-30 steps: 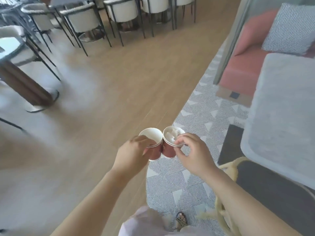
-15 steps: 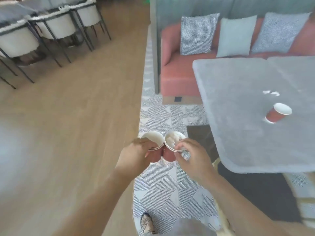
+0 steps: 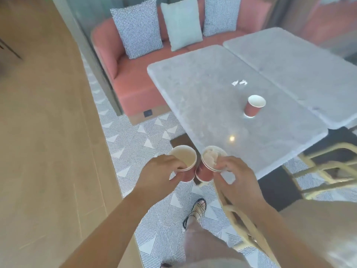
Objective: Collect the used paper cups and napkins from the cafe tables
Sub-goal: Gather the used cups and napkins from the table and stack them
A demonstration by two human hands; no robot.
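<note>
- left hand (image 3: 160, 171) curled round red paper cup (image 3: 185, 158), fingers at rim
- right hand (image 3: 237, 178) pinching rim of second cup (image 3: 204, 173), crumpled napkin (image 3: 209, 157) inside
- both cups side by side, touching, above patterned rug (image 3: 139, 144) at near corner of grey table (image 3: 202, 89)
- third cup (image 3: 254, 106) upright on table, napkin scraps (image 3: 239, 82) beyond it

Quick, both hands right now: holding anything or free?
Left hand: grips an empty red cup by the rim.
Right hand: grips the other red cup, crumpled napkin inside.
</note>
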